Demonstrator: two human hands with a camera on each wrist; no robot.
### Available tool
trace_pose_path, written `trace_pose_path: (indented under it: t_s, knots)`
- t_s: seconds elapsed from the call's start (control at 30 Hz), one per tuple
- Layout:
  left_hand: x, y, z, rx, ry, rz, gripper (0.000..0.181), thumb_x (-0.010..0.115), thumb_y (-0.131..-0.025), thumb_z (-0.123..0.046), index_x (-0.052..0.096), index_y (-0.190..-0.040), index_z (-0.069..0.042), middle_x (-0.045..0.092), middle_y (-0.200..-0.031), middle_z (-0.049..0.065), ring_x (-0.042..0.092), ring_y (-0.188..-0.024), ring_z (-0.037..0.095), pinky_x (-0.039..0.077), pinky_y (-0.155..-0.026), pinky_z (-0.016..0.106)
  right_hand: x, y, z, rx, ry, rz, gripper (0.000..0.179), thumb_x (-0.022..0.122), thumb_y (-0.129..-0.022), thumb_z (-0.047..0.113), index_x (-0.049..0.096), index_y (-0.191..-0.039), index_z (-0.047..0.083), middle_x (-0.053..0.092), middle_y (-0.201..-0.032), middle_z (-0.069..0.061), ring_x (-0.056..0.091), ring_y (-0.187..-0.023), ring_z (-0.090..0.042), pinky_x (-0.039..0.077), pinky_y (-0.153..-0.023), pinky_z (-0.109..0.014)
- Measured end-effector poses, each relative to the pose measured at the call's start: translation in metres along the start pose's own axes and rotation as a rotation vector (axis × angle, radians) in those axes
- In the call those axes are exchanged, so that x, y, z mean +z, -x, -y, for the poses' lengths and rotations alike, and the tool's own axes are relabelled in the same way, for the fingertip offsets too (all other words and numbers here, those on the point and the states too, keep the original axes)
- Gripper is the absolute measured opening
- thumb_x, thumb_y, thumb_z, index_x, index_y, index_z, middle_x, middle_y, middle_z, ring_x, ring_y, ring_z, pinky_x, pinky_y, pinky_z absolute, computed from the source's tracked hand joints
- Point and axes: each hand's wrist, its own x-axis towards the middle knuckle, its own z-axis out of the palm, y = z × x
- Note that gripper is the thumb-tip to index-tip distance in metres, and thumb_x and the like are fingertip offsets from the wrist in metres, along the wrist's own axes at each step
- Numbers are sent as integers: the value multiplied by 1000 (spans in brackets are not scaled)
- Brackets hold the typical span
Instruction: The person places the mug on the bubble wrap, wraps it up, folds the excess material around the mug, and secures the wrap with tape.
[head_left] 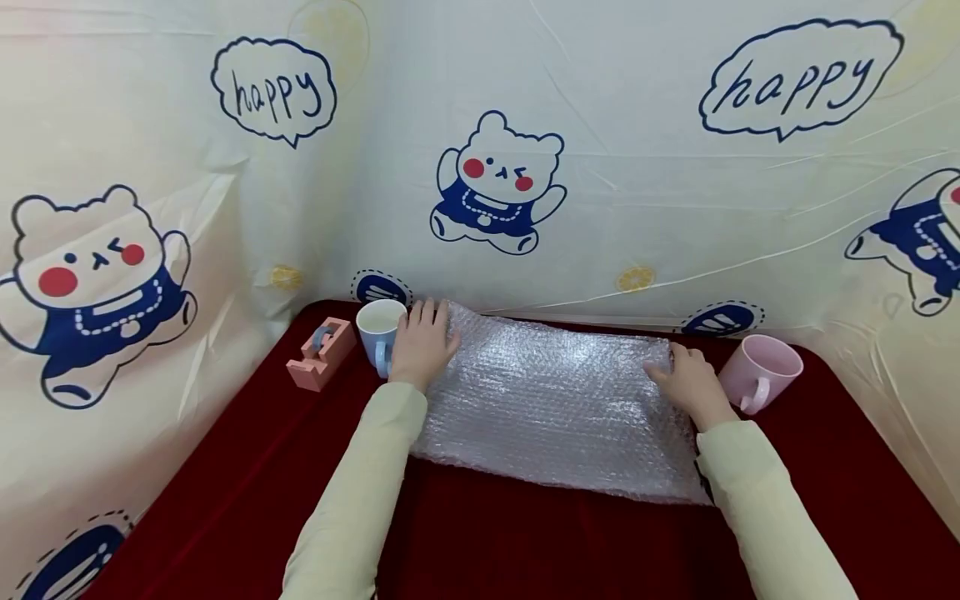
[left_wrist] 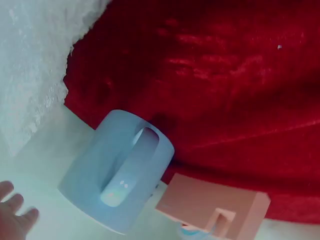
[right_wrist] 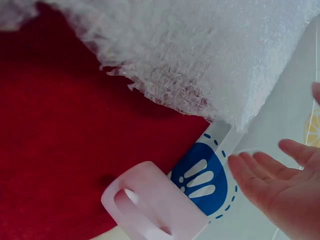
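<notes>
A sheet of clear bubble wrap (head_left: 555,400) lies across the dark red cloth in the head view. My left hand (head_left: 422,346) is at its left edge, close beside a light blue mug (head_left: 377,333). At the opposite edge, my right hand (head_left: 692,383) has its fingers extended near the far right corner. A pink mug (head_left: 757,375) stands just right of that hand. In the right wrist view, straight fingers (right_wrist: 260,172) show apart from the wrap. Only the fingertips (left_wrist: 31,216) of my left hand appear in its wrist view. Neither hand visibly grips anything.
A pink tape dispenser (head_left: 322,354) with a roll in it stands left of the blue mug. The table's red cloth (head_left: 525,542) extends in front of the wrap. A printed curtain (head_left: 600,208) hangs behind the table and along both sides.
</notes>
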Motion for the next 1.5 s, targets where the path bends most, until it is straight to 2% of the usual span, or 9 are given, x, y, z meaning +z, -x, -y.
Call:
trace_pose_path:
  t_s: [0.07,0.23,0.4,0.6,0.77,0.97,1.1,1.27,1.5]
  knots:
    - [-4,1,2,-6,54,-75,49,47,-98,-30,44,-136,0,50,-137,22,45,-129,38,38,-108,49,-2,2,-4,-21,-12,-2,71,49,-96,35,26,-140,-16,31,-136,-45,35,-123,-59,33,-102,-65]
    - [-6,2,17,-80,148,-206,35,48,-98,-25,56,-118,3,63,-112,22,60,-103,38,52,-87,47,-4,6,-17,-60,-30,15,60,50,-96,29,39,-131,-18,49,-122,-42,52,-109,-50,44,-94,-58]
    - [-9,8,35,-199,202,-248,34,50,-98,-26,58,-115,2,65,-106,21,64,-93,38,56,-72,51,-5,13,-27,-35,-55,51,55,51,-95,26,44,-126,-18,55,-116,-39,57,-100,-45,49,-87,-53]
    - [-10,20,54,-392,279,-211,37,44,-100,-31,55,-112,2,61,-107,21,60,-96,38,52,-77,53,-2,21,-41,-20,-81,48,47,53,-94,20,49,-119,-20,58,-111,-38,59,-97,-46,49,-84,-52]
    - [-4,31,66,-449,305,-180,40,42,-100,-33,53,-109,5,59,-104,24,59,-94,40,51,-77,54,4,26,-52,27,-140,53,46,52,-94,19,50,-117,-20,59,-109,-38,60,-92,-43,50,-82,-51]
    - [6,41,78,-511,351,-46,53,34,-102,-38,51,-120,9,57,-116,29,56,-108,44,45,-91,58,8,31,-62,65,-241,77,44,54,-95,22,54,-112,-19,64,-90,-27,60,-77,-24,53,-69,-35]
    - [11,45,83,-534,513,53,56,27,-104,-41,51,-125,5,56,-120,29,55,-109,42,43,-94,54,10,33,-66,93,-312,103,43,56,-94,21,56,-109,-19,64,-84,-19,57,-73,-17,53,-66,-28]
    - [13,45,86,-548,757,120,61,24,-103,-46,50,-128,2,54,-124,26,51,-103,35,41,-90,46,11,33,-68,120,-376,136,40,57,-94,20,56,-106,-18,64,-86,-18,57,-74,-16,55,-69,-29]
    - [10,45,83,-611,1086,217,62,30,-101,-48,39,-138,2,40,-141,23,45,-126,33,40,-108,46,12,32,-68,126,-409,144,38,57,-94,20,58,-105,-16,65,-90,-18,58,-76,-15,55,-70,-30]
